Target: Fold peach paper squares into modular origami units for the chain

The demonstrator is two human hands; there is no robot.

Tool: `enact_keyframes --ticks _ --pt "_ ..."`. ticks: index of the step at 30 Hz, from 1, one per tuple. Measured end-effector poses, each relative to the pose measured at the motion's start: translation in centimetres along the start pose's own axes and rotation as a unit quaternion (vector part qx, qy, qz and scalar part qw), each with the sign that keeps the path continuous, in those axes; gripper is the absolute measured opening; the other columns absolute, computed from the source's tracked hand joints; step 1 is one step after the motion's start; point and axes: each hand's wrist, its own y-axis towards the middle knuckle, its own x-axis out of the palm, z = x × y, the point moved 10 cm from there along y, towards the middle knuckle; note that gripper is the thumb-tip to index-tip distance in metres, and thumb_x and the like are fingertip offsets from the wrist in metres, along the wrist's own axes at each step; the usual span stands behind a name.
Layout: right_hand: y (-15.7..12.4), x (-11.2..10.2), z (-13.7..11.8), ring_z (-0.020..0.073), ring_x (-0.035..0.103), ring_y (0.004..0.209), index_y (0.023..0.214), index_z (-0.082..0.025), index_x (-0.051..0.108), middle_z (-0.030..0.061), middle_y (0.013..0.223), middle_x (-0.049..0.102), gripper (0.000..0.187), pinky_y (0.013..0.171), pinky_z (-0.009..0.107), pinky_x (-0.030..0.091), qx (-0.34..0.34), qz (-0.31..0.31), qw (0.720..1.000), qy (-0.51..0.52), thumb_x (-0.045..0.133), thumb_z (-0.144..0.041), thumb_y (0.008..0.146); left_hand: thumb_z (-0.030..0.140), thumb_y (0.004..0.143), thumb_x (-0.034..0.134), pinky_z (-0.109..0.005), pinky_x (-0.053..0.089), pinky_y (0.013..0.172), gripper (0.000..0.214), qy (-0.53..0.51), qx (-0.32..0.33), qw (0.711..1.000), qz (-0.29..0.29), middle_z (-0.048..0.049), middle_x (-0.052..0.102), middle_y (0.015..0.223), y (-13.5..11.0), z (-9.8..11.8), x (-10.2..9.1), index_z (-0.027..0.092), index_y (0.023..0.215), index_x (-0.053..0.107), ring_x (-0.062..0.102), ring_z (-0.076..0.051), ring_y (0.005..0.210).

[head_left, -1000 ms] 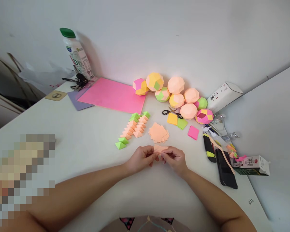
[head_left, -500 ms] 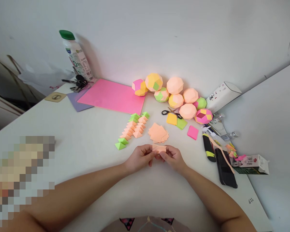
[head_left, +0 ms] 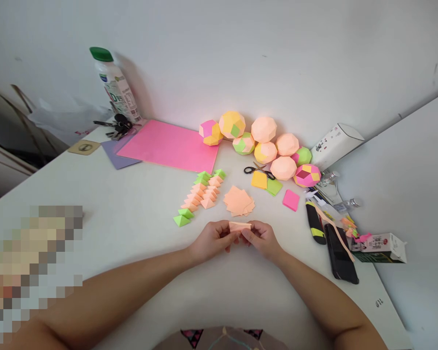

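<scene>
Between my two hands is a small peach paper [head_left: 240, 226], partly folded over. My left hand [head_left: 219, 236] pinches its left end, and my right hand [head_left: 262, 237] pinches the right end with the thumb on its lower edge. Just beyond them lies a loose stack of peach paper squares [head_left: 238, 200]. To the left stand two rows of folded paper units [head_left: 200, 190], peach with green ones at the ends. Some fingers are hidden behind the paper.
Several faceted paper balls [head_left: 264, 129] line the wall. Scissors [head_left: 260, 170] lie near yellow, green and pink paper squares [head_left: 291, 200]. A pink sheet [head_left: 171, 146] and a bottle [head_left: 118, 87] are at the back left. A cutter [head_left: 315, 222], a phone [head_left: 341, 255] and a carton [head_left: 381, 248] sit right.
The upper part of the peach paper has come down toward me, so it now shows as a narrower strip. Both hands stay in nearly the same place.
</scene>
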Motion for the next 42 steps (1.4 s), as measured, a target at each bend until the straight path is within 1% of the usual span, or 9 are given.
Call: enact_keyframes --ticks 9,15,21,26,30,33,35,38,42 --pt "0.0 -0.3 0.1 0.0098 0.051 0.052 0.066 -0.016 0.056 -0.0004 0.059 0.057 0.028 0.050 0.023 0.042 -0.002 0.021 1.000 -0.008 0.061 -0.039 0.079 0.047 0.079 0.053 -0.022 0.042 0.046 0.033 0.014 -0.007 1.000 -0.002 -0.0001 0.060 0.063 -0.1 0.2 0.1 0.015 0.068 0.055 0.052 -0.009 0.049" --pt "-0.2 -0.3 -0.1 0.0104 0.052 0.052 0.066 -0.016 0.055 -0.0002 0.059 0.057 0.029 0.049 0.023 0.043 0.009 0.030 0.999 -0.020 0.061 -0.042 0.077 0.048 0.080 0.051 -0.021 0.038 0.044 0.035 0.023 0.002 1.000 0.003 0.0006 0.058 0.059 -0.1 0.1 0.1 0.016 0.065 0.052 0.049 -0.009 0.046" --pt "-0.1 -0.2 -0.2 0.0105 0.051 0.052 0.065 -0.016 0.054 -0.0005 0.059 0.056 0.029 0.050 0.023 0.042 0.002 0.021 1.000 -0.018 0.060 -0.042 0.078 0.048 0.080 0.050 -0.022 0.037 0.045 0.034 0.029 0.002 1.000 -0.003 0.0004 0.059 0.061 -0.1 0.1 0.2 0.016 0.069 0.054 0.049 -0.010 0.047" --pt "-0.1 0.2 -0.6 0.0098 0.047 0.052 0.065 -0.015 0.055 -0.0005 0.059 0.053 0.028 0.050 0.023 0.038 -0.011 -0.004 0.999 -0.033 0.057 -0.038 0.081 0.045 0.081 0.049 -0.021 0.034 0.045 0.031 0.033 0.016 0.999 -0.013 0.0019 0.054 0.057 -0.2 0.4 0.5 0.016 0.068 0.053 0.046 -0.010 0.047" --pt "-0.1 0.7 -1.0 0.0101 0.046 0.052 0.070 -0.014 0.058 -0.0003 0.060 0.052 0.022 0.049 0.023 0.037 -0.016 -0.030 0.999 -0.028 0.058 -0.035 0.078 0.038 0.082 0.047 -0.021 0.027 0.043 0.028 0.055 0.035 0.998 -0.023 0.0035 0.046 0.052 -0.2 0.6 0.8 0.016 0.065 0.052 0.037 -0.009 0.046" --pt "-0.2 1.1 -1.2 0.0105 0.045 0.054 0.071 -0.015 0.058 -0.0003 0.061 0.052 0.015 0.050 0.023 0.035 -0.027 -0.049 0.998 -0.022 0.059 -0.030 0.075 0.034 0.083 0.045 -0.021 0.026 0.044 0.027 0.055 0.046 0.997 -0.029 0.0034 0.043 0.053 -0.2 0.8 1.0 0.017 0.063 0.049 0.035 -0.009 0.048" --pt "-0.2 1.1 -1.1 0.0102 0.042 0.054 0.070 -0.015 0.057 -0.0010 0.060 0.049 0.010 0.049 0.022 0.033 -0.024 -0.043 0.998 -0.038 0.058 -0.025 0.073 0.032 0.082 0.044 -0.021 0.025 0.044 0.025 0.056 0.055 0.996 -0.029 0.0034 0.042 0.054 -0.2 1.1 1.1 0.017 0.063 0.048 0.034 -0.009 0.049" --pt "-0.1 0.7 -1.0 0.0093 0.038 0.053 0.063 -0.015 0.054 -0.0021 0.058 0.045 0.007 0.047 0.022 0.029 -0.023 -0.019 0.997 -0.070 0.056 -0.019 0.068 0.029 0.081 0.045 -0.021 0.024 0.045 0.022 0.067 0.070 0.995 -0.028 0.0039 0.039 0.055 -0.2 1.4 1.1 0.016 0.063 0.049 0.031 -0.009 0.051" --pt "-0.2 0.7 -0.7 0.0081 0.037 0.051 0.062 -0.015 0.052 -0.0027 0.057 0.045 0.005 0.047 0.021 0.028 -0.014 -0.021 0.998 -0.053 0.055 -0.016 0.066 0.027 0.078 0.048 -0.021 0.024 0.045 0.019 0.059 0.063 0.996 -0.025 0.0050 0.037 0.054 -0.2 1.1 1.0 0.016 0.062 0.047 0.030 -0.008 0.050"
